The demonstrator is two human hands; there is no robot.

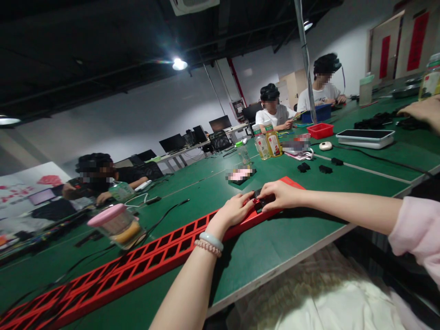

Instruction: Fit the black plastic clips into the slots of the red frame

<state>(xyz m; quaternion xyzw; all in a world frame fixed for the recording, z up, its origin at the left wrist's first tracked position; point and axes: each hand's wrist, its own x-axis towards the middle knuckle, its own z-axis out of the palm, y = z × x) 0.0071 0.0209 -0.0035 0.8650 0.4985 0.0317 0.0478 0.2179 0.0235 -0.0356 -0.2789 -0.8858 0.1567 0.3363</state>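
A long red slotted tray (144, 263) runs across the green table (275, 247) from lower left to centre. My left hand (235, 210) rests on the tray's right end, fingers curled down on it. My right hand (280, 195) is closed over a small black part (261, 200) on that same end. Both hands meet over the part. Several more small black parts (325, 169) lie loose farther back on the table.
A pink-lidded jar (115, 225) stands left of the tray, with black cables around it. Drink bottles (268, 142), a red bin (320, 130) and a white flat device (365, 137) sit farther back. Other people sit along the table; another person's hand (424, 112) shows at right.
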